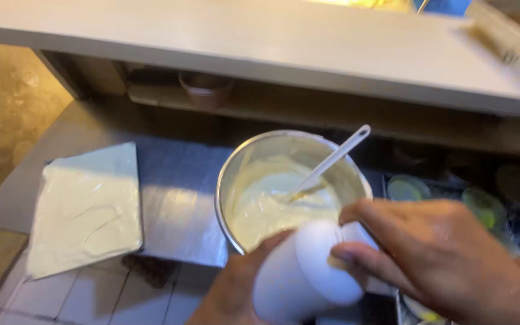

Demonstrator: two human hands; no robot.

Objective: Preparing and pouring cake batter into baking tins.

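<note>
Centrally, left hand [233, 295] and right hand [440, 253] both clamped round white bottle [305, 274], beside steel bowl [227, 180].

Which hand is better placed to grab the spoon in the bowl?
Probably the right hand: it lies nearest the spoon in the bowl. The left hand grips the white cup from below.

Pale shelf [260, 42] above steel counter [176, 198], white tiled floor [91, 298], warm dim light.
</note>
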